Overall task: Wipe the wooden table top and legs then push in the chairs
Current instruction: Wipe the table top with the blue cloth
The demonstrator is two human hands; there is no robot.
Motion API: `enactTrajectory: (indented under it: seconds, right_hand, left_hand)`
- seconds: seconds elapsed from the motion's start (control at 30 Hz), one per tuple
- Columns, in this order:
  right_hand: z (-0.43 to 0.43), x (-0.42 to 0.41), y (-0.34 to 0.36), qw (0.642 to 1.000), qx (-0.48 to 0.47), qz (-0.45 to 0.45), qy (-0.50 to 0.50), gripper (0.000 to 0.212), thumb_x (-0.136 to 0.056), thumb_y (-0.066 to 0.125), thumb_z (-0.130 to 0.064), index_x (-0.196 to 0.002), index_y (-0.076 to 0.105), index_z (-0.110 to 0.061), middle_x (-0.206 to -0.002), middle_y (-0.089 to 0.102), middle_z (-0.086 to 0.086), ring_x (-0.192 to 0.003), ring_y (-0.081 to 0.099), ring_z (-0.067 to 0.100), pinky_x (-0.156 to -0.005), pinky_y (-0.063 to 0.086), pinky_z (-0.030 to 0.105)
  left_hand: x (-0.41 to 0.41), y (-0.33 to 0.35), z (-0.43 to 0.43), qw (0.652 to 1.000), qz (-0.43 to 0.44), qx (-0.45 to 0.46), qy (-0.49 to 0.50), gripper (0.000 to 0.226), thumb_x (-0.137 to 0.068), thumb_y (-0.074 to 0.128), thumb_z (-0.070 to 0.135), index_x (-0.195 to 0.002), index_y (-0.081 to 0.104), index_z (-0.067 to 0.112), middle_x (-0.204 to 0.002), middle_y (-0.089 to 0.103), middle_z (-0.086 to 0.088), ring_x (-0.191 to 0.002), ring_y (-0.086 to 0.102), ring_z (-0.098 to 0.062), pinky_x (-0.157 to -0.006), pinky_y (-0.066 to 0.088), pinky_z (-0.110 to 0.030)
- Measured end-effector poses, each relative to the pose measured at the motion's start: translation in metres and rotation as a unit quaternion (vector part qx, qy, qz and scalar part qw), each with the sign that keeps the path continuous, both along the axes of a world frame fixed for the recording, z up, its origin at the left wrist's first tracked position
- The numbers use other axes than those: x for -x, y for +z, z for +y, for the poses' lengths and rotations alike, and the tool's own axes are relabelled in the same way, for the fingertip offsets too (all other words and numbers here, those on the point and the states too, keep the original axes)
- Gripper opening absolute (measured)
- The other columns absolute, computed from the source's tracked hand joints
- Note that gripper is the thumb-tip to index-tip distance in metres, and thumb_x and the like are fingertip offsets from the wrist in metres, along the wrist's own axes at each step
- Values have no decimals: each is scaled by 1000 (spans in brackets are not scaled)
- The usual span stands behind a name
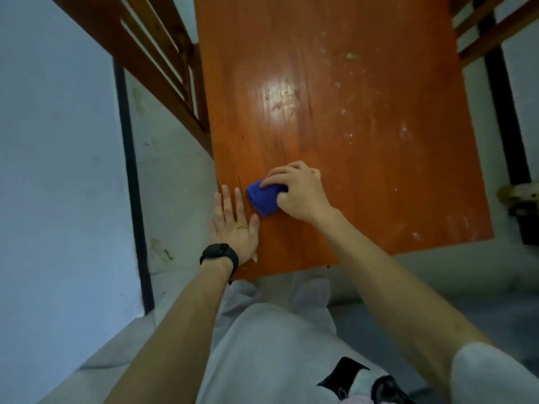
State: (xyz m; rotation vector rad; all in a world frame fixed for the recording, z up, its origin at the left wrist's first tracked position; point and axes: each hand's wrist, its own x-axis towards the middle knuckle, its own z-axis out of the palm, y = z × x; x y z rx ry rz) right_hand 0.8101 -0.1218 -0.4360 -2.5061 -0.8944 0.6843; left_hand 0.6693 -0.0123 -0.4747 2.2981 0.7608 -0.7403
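— What's cut off?
— The orange wooden table top [350,126] runs out of view at twelve o'clock, and its legs are hidden. The slatted wooden chair [151,53] at eleven is cropped.
— The hands?
— The right hand [303,193] grips a wadded blue cloth [261,199] near the table's seven o'clock corner. The left hand [234,225] lies flat just beside it.

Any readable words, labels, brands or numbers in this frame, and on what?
None can be read.
On the black watch: no digits visible.
On the white shirt: a black print, no legible letters.
On the blue cloth and the wooden table: no label.
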Motion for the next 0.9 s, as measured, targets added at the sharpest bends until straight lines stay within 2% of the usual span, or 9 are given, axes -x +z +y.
enactTrajectory:
  seconds: [0.13, 0.23, 0.3, 0.4, 0.5, 0.63, 0.73, 0.8, 0.9]
  right_hand:
    - [-75, 101, -15, 999, 2, 14, -37, 41, -65, 45, -20, -90, 73, -36, -111, 66, -18, -109, 49, 17, -88, 30, 40]
    - [-153, 165, -6, 993, 63, 47, -85, 42, -63, 41, -19, -82, 75, -34, -102, 70, -17, -104, 56, 22, -86, 32, 39]
    - [-180, 177, 4, 984, 59, 17, -168, 44, -65, 42, -16, -89, 75, -34, -104, 69, -15, -101, 56, 22, -83, 43, 45]
    - [-158, 168, 12, 970, -5, -62, -237, 51, -74, 47, -17, -119, 66, -33, -122, 62, -7, -102, 52, 24, -82, 48, 45]
    - [-89, 164, 3, 974, -18, -102, -201, 57, -86, 52, -24, -142, 46, -35, -128, 52, 4, -101, 49, 28, -84, 45, 39]
    - [-27, 214, -34, 983, 12, -155, -95, 50, -91, 52, -34, -140, 43, -34, -124, 51, 8, -102, 51, 33, -76, 44, 43]
    - [-55, 211, -47, 973, 7, -211, -96, 58, -85, 63, -30, -139, 45, -41, -122, 55, 6, -97, 52, 33, -70, 44, 40]
    - [-100, 190, -47, 963, 61, -182, -191, 68, -79, 72, -26, -140, 45, -41, -127, 52, 10, -95, 52, 35, -68, 48, 41]
    - [-166, 163, -34, 906, 93, -123, -395, 64, -88, 64, -13, -146, 41, -29, -136, 43, 21, -109, 49, 45, -81, 49, 48]
  left_hand:
    - [6, -1, 1, 1000, -4, -7, -25, 73, -102, 20, 53, -148, -30, 25, -152, -43, 3, -145, -30, -21, -119, -4, -52]
    - [8, 0, 0, 1000, -8, -4, -30, 73, -102, 18, 53, -148, -31, 25, -153, -43, 1, -144, -33, -21, -120, -4, -53]
    - [10, 2, -1, 999, -14, -7, -37, 73, -102, 17, 54, -147, -32, 24, -152, -43, 1, -144, -33, -21, -120, -4, -53]
    - [12, 3, 0, 999, -21, -2, -37, 73, -101, 16, 55, -147, -33, 24, -152, -44, 1, -144, -33, -21, -120, -7, -51]
    - [12, 5, 2, 998, -47, 30, -16, 70, -105, 20, 47, -150, -27, 22, -154, -40, 0, -145, -32, -21, -118, -12, -46]
    - [18, 6, 12, 987, -99, 127, 19, 60, -107, 21, 39, -153, -17, 32, -157, -34, 8, -148, -22, -17, -122, -8, -44]
    - [22, 7, 18, 995, -52, 60, -63, 60, -105, 16, 47, -151, -21, 35, -157, -34, 8, -151, -8, -19, -122, -2, -51]
    - [24, 8, 17, 992, -17, 21, -122, 65, -103, 13, 54, -148, -28, 34, -154, -39, 7, -149, -20, -20, -121, -10, -49]
    - [26, 9, 13, 989, -4, 1, -147, 66, -100, 8, 60, -143, -37, 36, -150, -46, 7, -146, -30, -21, -119, -16, -48]
